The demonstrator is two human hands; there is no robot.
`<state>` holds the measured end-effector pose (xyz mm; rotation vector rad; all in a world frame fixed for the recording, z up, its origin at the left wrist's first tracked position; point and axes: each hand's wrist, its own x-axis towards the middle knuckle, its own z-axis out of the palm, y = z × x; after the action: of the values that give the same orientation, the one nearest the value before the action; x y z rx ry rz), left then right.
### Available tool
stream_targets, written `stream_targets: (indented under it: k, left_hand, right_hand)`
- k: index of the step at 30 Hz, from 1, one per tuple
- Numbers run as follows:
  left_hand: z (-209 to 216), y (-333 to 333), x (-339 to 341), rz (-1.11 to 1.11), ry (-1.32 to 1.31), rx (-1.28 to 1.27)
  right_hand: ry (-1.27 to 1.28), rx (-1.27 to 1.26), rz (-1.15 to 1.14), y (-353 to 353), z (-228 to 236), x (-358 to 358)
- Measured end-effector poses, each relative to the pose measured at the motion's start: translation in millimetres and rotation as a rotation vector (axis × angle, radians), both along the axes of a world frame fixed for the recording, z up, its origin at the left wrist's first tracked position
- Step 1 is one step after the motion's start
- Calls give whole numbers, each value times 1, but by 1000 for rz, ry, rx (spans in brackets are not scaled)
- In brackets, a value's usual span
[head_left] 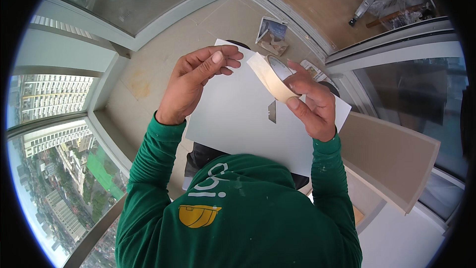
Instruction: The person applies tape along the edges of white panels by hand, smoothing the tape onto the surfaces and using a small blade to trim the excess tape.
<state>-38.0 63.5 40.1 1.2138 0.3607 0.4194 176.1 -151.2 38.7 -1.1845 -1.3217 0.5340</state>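
A roll of cream masking tape is gripped in my right hand, thumb on its near side and fingers at the core. Its free end sticks up toward my left hand. That hand hovers left of the roll, fingers loosely curled with tips apart, and I see nothing in it. Below both hands a flat white board lies across my lap. On the board, just left of my right hand, rests a small trapezoid utility knife blade.
On the tiled floor ahead lie a printed packet and a crumpled brown piece. A beige panel leans at my right. Windows line the left; a sliding door track runs at the upper right.
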Motion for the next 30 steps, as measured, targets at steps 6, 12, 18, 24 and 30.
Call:
stream_targets:
  k: [6,12,18,24,30]
  left_hand:
    - [2,-11,-6,27,70,-71]
    - [-7,-33,1,115,213,15]
    - [-22,-23,-30,266,250,244]
    - [-23,-16,-26,274,256,301]
    - [-23,-7,-26,305,245,262]
  right_hand:
    - [-33,-90,81,7,1,-9]
    - [-163,-222,78,-9,6,-2]
    - [-222,-138,81,17,-2,-32]
    - [-246,-108,-47,4,-2,-40]
    - [-224,-76,-91,3,10,-41]
